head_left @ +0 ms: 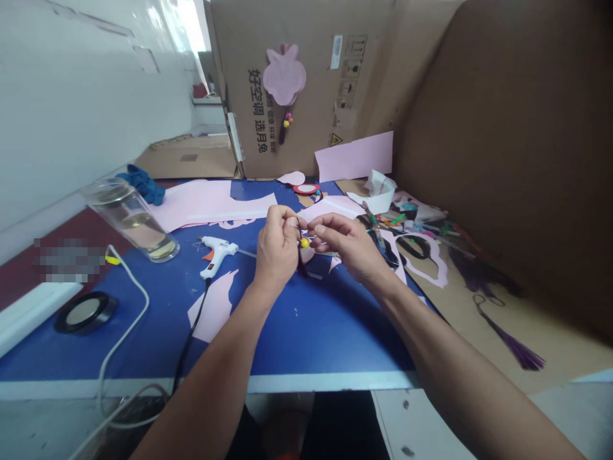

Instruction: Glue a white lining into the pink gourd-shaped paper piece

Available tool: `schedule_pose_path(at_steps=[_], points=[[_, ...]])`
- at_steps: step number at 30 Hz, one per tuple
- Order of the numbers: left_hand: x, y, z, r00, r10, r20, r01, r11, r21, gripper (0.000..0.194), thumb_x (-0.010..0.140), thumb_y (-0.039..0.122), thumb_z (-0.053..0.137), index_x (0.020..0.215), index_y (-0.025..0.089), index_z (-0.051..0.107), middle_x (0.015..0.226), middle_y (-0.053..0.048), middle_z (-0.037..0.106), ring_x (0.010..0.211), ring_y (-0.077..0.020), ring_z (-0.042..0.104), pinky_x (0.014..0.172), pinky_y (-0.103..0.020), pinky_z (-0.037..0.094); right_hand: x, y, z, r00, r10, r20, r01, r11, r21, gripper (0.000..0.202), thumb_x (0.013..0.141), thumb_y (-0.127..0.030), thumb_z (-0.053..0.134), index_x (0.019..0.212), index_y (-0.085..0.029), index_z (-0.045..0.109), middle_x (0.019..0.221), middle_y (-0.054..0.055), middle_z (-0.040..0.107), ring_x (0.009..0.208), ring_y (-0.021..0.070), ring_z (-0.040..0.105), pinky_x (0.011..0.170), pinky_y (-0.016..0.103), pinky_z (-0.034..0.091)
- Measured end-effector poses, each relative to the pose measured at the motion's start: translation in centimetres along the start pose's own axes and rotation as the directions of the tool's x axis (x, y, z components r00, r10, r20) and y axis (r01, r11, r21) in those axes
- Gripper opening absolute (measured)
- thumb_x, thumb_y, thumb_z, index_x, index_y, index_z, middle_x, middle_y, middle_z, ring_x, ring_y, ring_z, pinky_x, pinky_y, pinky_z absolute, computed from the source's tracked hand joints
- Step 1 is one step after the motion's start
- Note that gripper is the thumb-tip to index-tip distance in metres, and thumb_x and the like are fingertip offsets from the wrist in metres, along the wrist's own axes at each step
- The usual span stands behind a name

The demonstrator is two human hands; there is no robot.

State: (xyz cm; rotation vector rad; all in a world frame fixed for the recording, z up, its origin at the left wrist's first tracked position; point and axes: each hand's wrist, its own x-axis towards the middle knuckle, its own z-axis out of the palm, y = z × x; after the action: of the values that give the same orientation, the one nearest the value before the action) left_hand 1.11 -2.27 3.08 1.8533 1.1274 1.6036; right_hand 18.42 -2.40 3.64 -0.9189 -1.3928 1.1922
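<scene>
My left hand [280, 246] is closed in a pinch on a thin dark cord [299, 227], held above the blue table. On this cord hangs a yellow bead [305, 243], just below the fingertips, with dark tassel-like strands [301, 263] under it. My right hand [342, 243] comes in from the other side, thumb and forefinger pinched together beside the cord and bead. What lies between those right fingertips is too small to make out.
A white glue gun [218, 254] lies left of my hands, near a glass of liquid [148, 233] and black tape [86, 313]. Pink paper [215, 306] is scattered about. A purple tassel [520, 348] lies at right. A pink fruit-shaped ornament [284, 76] hangs on the cardboard behind.
</scene>
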Motion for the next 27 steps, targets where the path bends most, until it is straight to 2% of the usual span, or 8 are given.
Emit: schedule_pose_path(at_steps=[5,8,11,15,17,19,22,27], points=[[0.0,0.2,0.1,0.997,-0.041,0.058,0.042,0.999,-0.010,0.006,0.111,0.029,0.048,0.106,0.027,0.051,0.101,0.000,0.078,0.080,-0.0155,0.074,0.077,-0.029,0.054,-0.1,-0.2,0.2,0.992,-0.111,-0.053,0.107,0.991,-0.080,0.033,0.084,-0.052,0.088,0.091,-0.021,0.081,0.092,0.005,0.079,0.076,0.0161,0.065,0.074,0.031,0.056],[0.0,0.3,0.2,0.994,-0.066,0.089,0.066,0.998,0.004,0.007,0.109,0.029,0.050,0.103,0.027,0.053,0.097,0.000,0.077,0.079,-0.0167,0.074,0.076,-0.029,0.054,-0.1,-0.2,0.5,0.994,-0.104,-0.031,0.102,0.993,-0.053,0.035,0.080,-0.051,0.091,0.095,-0.021,0.083,0.096,0.006,0.081,0.084,0.0194,0.071,0.080,0.033,0.059],[-0.1,0.3,0.3,0.991,-0.068,0.111,0.066,0.998,0.024,0.007,0.107,0.025,0.052,0.101,0.026,0.055,0.106,-0.002,0.080,0.096,-0.0197,0.077,0.084,-0.031,0.057,-0.1,-0.1,0.6,0.998,-0.067,0.010,0.067,0.997,-0.024,0.035,0.076,-0.051,0.094,0.091,-0.022,0.082,0.092,0.004,0.080,0.082,0.0195,0.072,0.080,0.034,0.061],[-0.2,-0.1,0.6,0.984,-0.071,0.164,0.091,0.989,-0.120,0.008,0.107,0.024,0.051,0.101,0.025,0.057,0.126,-0.007,0.080,0.115,-0.0234,0.077,0.091,-0.034,0.059,-0.1,0.1,0.6,0.999,-0.039,0.036,0.040,0.999,-0.020,0.037,0.074,-0.052,0.097,0.084,-0.021,0.080,0.084,0.002,0.076,0.074,0.0166,0.068,0.074,0.031,0.058],[-0.2,-0.3,0.8,0.980,-0.092,0.178,0.122,0.978,-0.170,0.006,0.106,0.026,0.054,0.101,0.025,0.058,0.126,-0.008,0.079,0.113,-0.0238,0.078,0.085,-0.032,0.061,-0.1,0.2,0.7,0.998,-0.029,0.052,0.030,0.999,-0.025,0.040,0.074,-0.055,0.096,0.081,-0.021,0.078,0.080,0.001,0.075,0.071,0.0165,0.067,0.071,0.031,0.057],[-0.2,-0.4,1.0,0.970,-0.147,0.194,0.188,0.960,-0.209,0.006,0.104,0.029,0.057,0.100,0.025,0.058,0.117,-0.006,0.079,0.096,-0.0208,0.079,0.075,-0.029,0.061,-0.1,0.1,0.7,0.998,-0.018,0.064,0.019,1.000,-0.012,0.045,0.073,-0.060,0.096,0.077,-0.021,0.075,0.077,0.001,0.073,0.068,0.0166,0.066,0.068,0.032,0.057],[0.0,-0.3,1.2,0.935,-0.274,0.228,0.339,0.880,-0.333,0.011,0.103,0.035,0.061,0.107,0.026,0.059,0.101,-0.001,0.075,0.068,-0.0136,0.071,0.059,-0.024,0.058,0.0,-0.1,0.6,0.999,-0.015,0.037,0.014,0.999,0.032,0.049,0.070,-0.064,0.096,0.075,-0.022,0.072,0.075,0.000,0.072,0.065,0.0158,0.063,0.065,0.031,0.056],[0.4,0.0,1.2,0.813,-0.424,0.399,0.579,0.655,-0.485,0.015,0.103,0.036,0.062,0.109,0.023,0.061,0.089,-0.001,0.071,0.064,-0.0139,0.071,0.055,-0.025,0.058,0.3,-0.3,-0.1,0.999,-0.018,-0.040,0.020,0.999,0.044,0.048,0.067,-0.062,0.098,0.076,-0.022,0.074,0.076,0.001,0.071,0.066,0.0147,0.059,0.062,0.028,0.051]])
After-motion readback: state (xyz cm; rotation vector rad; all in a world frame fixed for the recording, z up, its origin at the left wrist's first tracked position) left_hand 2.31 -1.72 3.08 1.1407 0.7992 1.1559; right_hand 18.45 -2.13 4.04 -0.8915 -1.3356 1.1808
